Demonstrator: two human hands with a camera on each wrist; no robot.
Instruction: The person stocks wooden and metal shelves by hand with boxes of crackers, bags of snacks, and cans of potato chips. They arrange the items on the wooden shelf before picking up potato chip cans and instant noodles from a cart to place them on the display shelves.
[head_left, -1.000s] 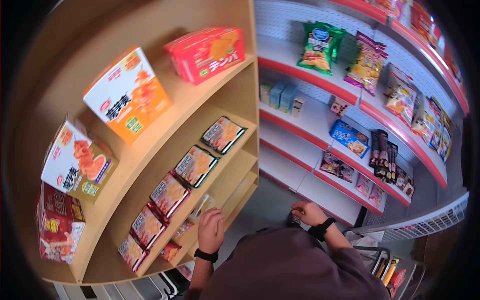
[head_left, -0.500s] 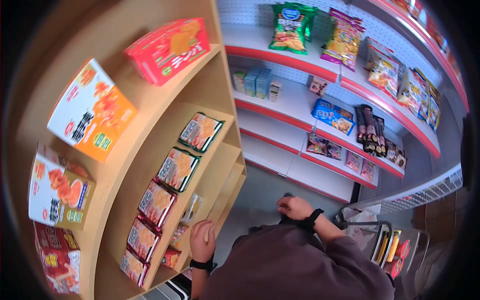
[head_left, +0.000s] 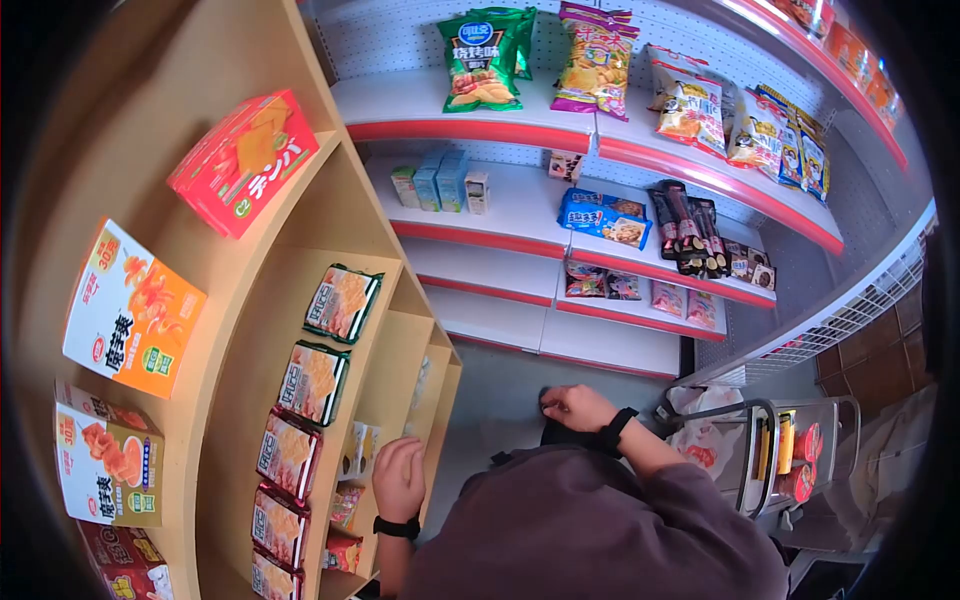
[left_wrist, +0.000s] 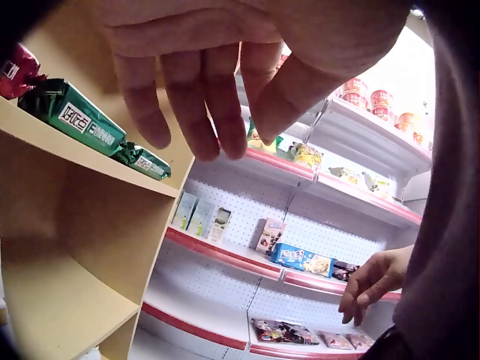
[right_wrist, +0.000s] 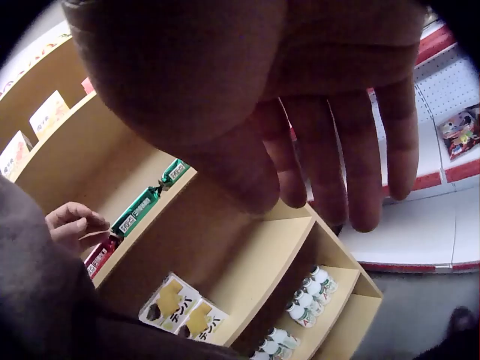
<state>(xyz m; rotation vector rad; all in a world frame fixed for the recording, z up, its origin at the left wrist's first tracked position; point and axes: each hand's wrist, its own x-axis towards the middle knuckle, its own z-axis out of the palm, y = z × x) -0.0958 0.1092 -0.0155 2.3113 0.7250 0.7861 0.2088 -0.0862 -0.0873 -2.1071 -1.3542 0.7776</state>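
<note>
My left hand [head_left: 400, 481] hangs beside the wooden shelf, fingers loosely bent and holding nothing; in the left wrist view the same hand [left_wrist: 202, 82] has its fingers hanging down. My right hand [head_left: 578, 408] is in front of my body above the floor, loosely curled and empty. In the right wrist view its fingers [right_wrist: 349, 161] hang apart with nothing between them. Nearest to the left hand are green and dark red snack packs, such as a green pack [head_left: 314, 381] and a red pack [head_left: 289, 452], leaning on the wooden shelf.
A curved wooden shelf [head_left: 232, 300] at left bears an orange-white box [head_left: 133, 310] and a red box [head_left: 245, 163]. Ahead, white shelves with red edges [head_left: 470, 131] carry chip bags [head_left: 483, 62] and a blue cookie pack [head_left: 604, 218]. A metal cart [head_left: 822, 440] stands at right.
The view has turned right, so the shelves have shifted left in it, and more of the cart shows. Both hands stay low and empty.
</note>
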